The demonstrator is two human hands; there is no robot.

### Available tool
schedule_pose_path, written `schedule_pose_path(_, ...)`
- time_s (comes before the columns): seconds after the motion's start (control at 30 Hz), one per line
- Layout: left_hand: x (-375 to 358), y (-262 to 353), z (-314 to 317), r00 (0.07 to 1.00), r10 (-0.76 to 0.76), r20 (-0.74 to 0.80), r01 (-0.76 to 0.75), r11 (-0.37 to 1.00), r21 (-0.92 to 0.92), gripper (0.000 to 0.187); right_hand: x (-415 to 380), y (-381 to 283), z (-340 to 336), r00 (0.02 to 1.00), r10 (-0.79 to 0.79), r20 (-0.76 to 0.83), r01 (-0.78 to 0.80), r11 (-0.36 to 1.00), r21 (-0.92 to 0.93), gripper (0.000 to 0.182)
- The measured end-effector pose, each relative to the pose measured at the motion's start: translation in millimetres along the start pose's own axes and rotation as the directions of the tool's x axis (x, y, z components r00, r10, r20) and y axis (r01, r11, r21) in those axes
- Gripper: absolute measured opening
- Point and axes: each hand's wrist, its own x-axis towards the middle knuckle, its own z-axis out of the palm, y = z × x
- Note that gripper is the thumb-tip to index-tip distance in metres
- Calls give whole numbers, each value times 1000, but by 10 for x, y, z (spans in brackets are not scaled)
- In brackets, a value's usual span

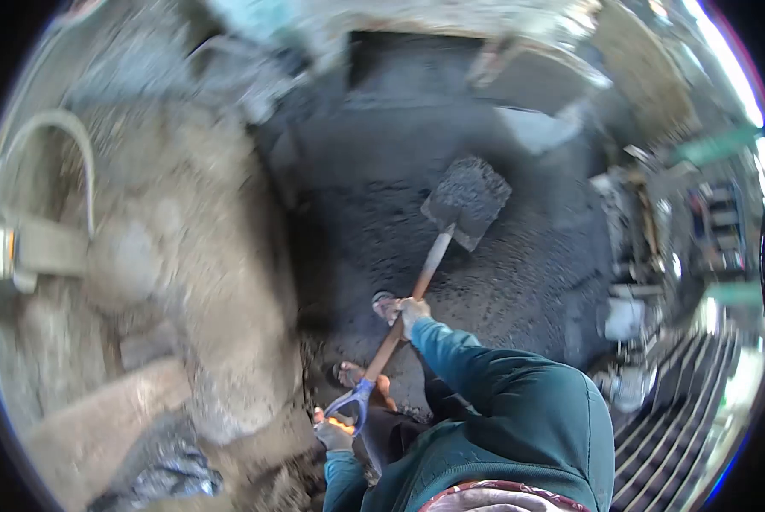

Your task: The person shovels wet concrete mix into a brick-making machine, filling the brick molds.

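I hold a shovel with a wooden shaft (429, 269) and a blue D-grip (354, 401). My left hand (335, 433) is closed on the D-grip, low and close to my body. My right hand (413, 311) grips the shaft about halfway up, teal sleeve behind it. The metal blade (468, 200) carries dark grey gritty mix and is over a wide patch of the same dark wet mix (519, 282) on the ground. My sandalled feet (386, 304) stand at the near edge of that patch.
A big heap of pale sand (195, 256) fills the left side. A curved pale pipe (58, 128) arches at the far left. A grey plastic bag (165, 465) lies at bottom left. A white container (626, 317) and a metal grating (673, 418) are on the right.
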Motion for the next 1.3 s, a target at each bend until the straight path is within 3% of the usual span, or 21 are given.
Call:
schedule_pose_path(0.1,-46,23,1411,982,-158,106,148,984,97,56,-351,-1180,-612,861,-484,-157,497,866,52,16)
schedule_pose_path(0.2,-346,6,2672,797,-360,485,296,933,205,49,-882,-2594,-1218,754,-592,-285,644,753,136,20)
schedule_pose_path(0.27,-1309,175,3339,459,-275,845,167,961,222,41,-1726,-3402,-1338,695,-676,-243,719,659,222,11)
schedule_pose_path(0.33,-2536,523,3650,333,-90,939,-434,869,237,33,-2218,-3806,-1463,731,-660,-172,660,622,422,8)
schedule_pose_path(0.4,-2867,661,3579,97,-87,992,-340,933,115,31,-2383,-3803,-1418,762,-647,6,591,700,401,8)
schedule_pose_path(0.47,-2766,806,3239,195,-4,981,-270,961,57,35,-2143,-3530,-1166,805,-581,119,511,782,357,9)
schedule_pose_path(0.53,-1953,780,2696,464,18,886,-196,977,83,40,-1562,-3008,-698,862,-498,97,439,828,349,9)
schedule_pose_path(0.63,-684,529,1475,875,-36,483,30,999,20,53,-720,-1551,15,952,-307,0,307,951,-48,12)
schedule_pose_path(0.67,-644,438,1174,951,-45,306,81,991,-105,52,-326,-886,72,994,-109,-22,110,992,64,12)
schedule_pose_path(0.7,-599,259,504,929,-1,371,66,985,-162,51,-94,-181,70,994,-113,7,111,958,-264,12)
schedule_pose_path(0.77,-649,-132,-646,969,59,241,3,968,-252,48,-543,795,273,968,-213,132,200,338,-920,18)
schedule_pose_path(0.8,-792,-365,-1311,977,104,184,-50,960,-275,47,51,2094,-113,939,139,313,27,880,-474,25)
schedule_pose_path(0.83,-964,-558,-1885,978,152,140,-103,946,-308,46,644,3317,-483,763,469,445,-522,853,-5,35)
schedule_pose_path(0.93,-1495,-604,-2311,996,44,-81,-67,952,-298,50,-723,3524,-327,785,598,-164,-598,660,-456,10)
schedule_pose_path(1.0,-1793,-582,-2193,966,-110,-232,37,955,-296,56,-463,3991,-581,797,591,123,-547,793,-270,9)
schedule_pose_path(1.03,-1818,-602,-2120,935,-192,-298,100,949,-299,59,-242,3786,-496,812,572,115,-516,797,-315,7)
schedule_pose_path(1.13,-394,-407,-570,950,230,-210,-278,930,-239,20,1224,2530,192,854,510,103,-414,786,-459,8)
schedule_pose_path(1.17,163,-316,-67,913,92,-398,-242,906,-347,28,1583,2022,460,838,536,106,-444,781,-439,10)
schedule_pose_path(1.2,448,-284,330,779,71,-624,-204,968,-145,33,1819,1626,660,819,566,96,-491,776,-396,13)
schedule_pose_path(1.23,466,-331,381,837,91,-540,-199,969,-144,36,1852,1525,699,848,529,44,-473,791,-389,11)
schedule_pose_path(1.3,303,-369,533,758,182,-626,-274,960,-53,36,1716,1567,702,878,474,-66,-466,816,-343,10)
